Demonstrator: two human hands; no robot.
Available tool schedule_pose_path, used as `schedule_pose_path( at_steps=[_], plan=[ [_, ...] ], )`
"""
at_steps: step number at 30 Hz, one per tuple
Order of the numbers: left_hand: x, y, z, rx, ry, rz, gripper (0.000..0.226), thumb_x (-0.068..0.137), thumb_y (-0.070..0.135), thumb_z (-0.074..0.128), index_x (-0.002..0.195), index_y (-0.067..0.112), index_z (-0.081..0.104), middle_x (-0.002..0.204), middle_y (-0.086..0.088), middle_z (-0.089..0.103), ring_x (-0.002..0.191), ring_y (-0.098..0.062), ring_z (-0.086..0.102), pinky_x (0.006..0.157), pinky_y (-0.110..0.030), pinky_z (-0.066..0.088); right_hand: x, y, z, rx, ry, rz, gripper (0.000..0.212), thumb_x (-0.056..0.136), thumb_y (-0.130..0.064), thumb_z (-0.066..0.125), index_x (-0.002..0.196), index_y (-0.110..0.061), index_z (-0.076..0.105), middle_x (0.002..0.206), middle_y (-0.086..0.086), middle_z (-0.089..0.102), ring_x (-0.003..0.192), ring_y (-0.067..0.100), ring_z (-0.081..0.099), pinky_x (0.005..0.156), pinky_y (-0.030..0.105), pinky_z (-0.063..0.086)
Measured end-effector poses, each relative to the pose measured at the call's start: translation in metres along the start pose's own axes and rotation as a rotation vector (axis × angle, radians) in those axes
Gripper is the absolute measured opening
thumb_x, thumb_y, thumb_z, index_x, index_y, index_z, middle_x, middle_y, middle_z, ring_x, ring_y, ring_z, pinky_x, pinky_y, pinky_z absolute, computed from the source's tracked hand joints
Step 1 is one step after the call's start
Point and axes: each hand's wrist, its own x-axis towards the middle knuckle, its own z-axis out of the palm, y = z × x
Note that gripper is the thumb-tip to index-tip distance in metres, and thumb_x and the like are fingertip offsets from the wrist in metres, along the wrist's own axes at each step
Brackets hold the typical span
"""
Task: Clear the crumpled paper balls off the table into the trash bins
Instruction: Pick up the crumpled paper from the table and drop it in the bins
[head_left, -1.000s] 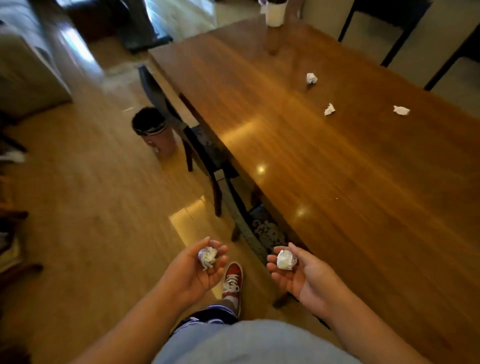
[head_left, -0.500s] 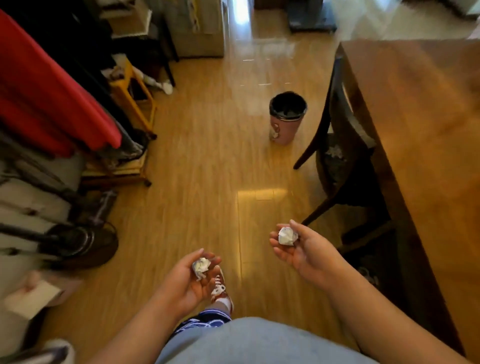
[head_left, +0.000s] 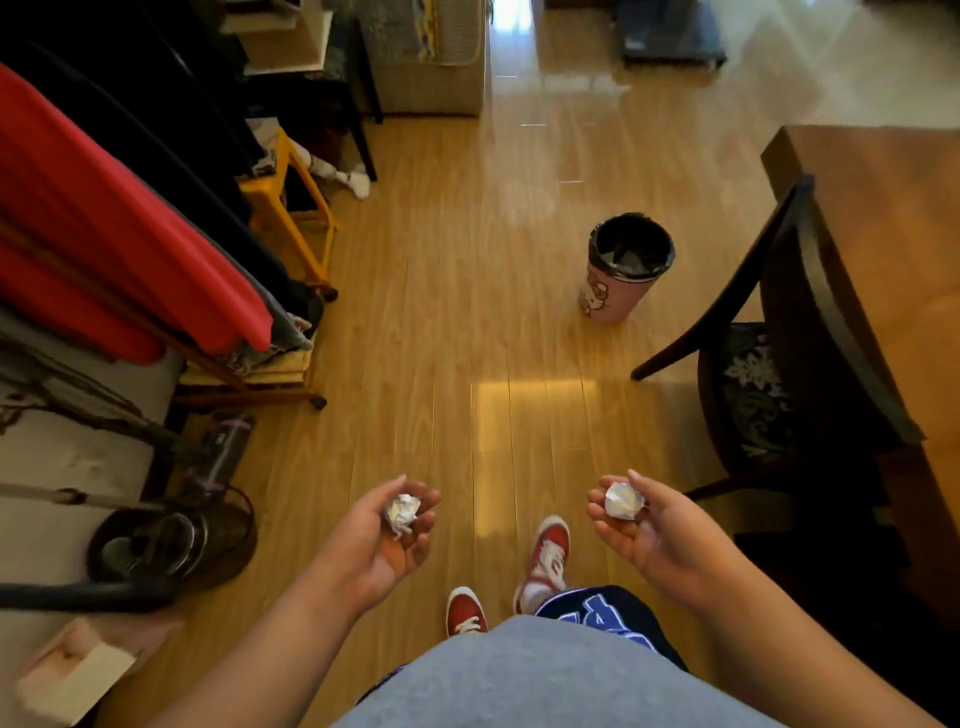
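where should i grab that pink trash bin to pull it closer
Pinch the near rim of the pink trash bin from above: it stands upright, mouth open, and the round body looks too wide for one hand's grip. The left hand and right hand each hold a paper ball, so empty one first.

A glossy light-brown wooden plank floor (head_left: 415, 364) carries a round pink trash bin with a black liner (head_left: 626, 270). Right of the bin, a dark wooden chair with a patterned seat (head_left: 753, 384) stands against the brown wooden worktop (head_left: 893, 218). Well left of the bin stands a yellow stool (head_left: 262, 189).
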Motion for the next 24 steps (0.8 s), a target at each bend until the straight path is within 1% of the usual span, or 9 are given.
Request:
schedule_pose_path(
  at_steps=[6,11,15,18,21,24],
  plan=[
    [0.063,0.083,0.071,0.031,-0.071,0.032,0.029,0.091,0.027,0.054,0.073,0.013,0.072,0.087,-0.009,0.073,0.063,-0.015,0.065,0.048,-0.024,0.051,0.069,-0.061,0.008,0.013,0.074,0.045,0.038,0.093,-0.031,0.056,0.116,-0.002,0.063,0.097,0.020,0.075,0.084,0.028,0.074,0.062,0.034,0.060],
    [0.114,0.157,0.131,0.047,-0.057,0.058,0.024,0.091,0.027,0.055,0.081,0.012,0.071,0.090,-0.010,0.074,0.066,-0.017,0.067,0.050,-0.026,0.052,0.132,-0.133,0.039,-0.011,0.087,0.077,0.036,0.093,-0.031,0.056,0.113,-0.002,0.065,0.096,0.019,0.076,0.084,0.029,0.075,0.062,0.034,0.060],
    [0.139,0.208,0.157,0.004,-0.022,0.065,0.021,0.089,0.026,0.057,0.084,0.010,0.070,0.092,-0.011,0.074,0.066,-0.018,0.067,0.051,-0.026,0.052,0.175,-0.203,0.087,-0.052,0.039,0.070,0.035,0.093,-0.028,0.056,0.113,-0.001,0.064,0.091,0.019,0.076,0.081,0.028,0.074,0.061,0.034,0.060],
    [0.153,0.240,0.165,-0.041,0.022,0.070,0.023,0.088,0.026,0.059,0.078,0.010,0.073,0.091,-0.011,0.075,0.064,-0.017,0.067,0.051,-0.026,0.051,0.202,-0.252,0.133,-0.070,-0.018,0.061,0.033,0.094,-0.026,0.056,0.113,-0.001,0.063,0.086,0.017,0.076,0.078,0.026,0.074,0.064,0.034,0.062],
    [0.169,0.270,0.167,-0.084,0.063,0.083,0.027,0.088,0.025,0.059,0.073,0.010,0.075,0.089,-0.011,0.075,0.063,-0.017,0.066,0.050,-0.026,0.051,0.230,-0.294,0.181,-0.088,-0.071,0.060,0.031,0.095,-0.026,0.054,0.112,-0.001,0.062,0.087,0.018,0.074,0.078,0.026,0.073,0.063,0.033,0.062],
    [0.191,0.303,0.168,-0.134,0.104,0.068,0.023,0.089,0.024,0.058,0.077,0.009,0.071,0.086,-0.012,0.075,0.059,-0.017,0.066,0.047,-0.025,0.051,0.259,-0.327,0.230,-0.108,-0.114,0.057,0.029,0.096,-0.025,0.051,0.109,-0.001,0.061,0.084,0.017,0.073,0.078,0.025,0.070,0.061,0.031,0.061]
  ],
)
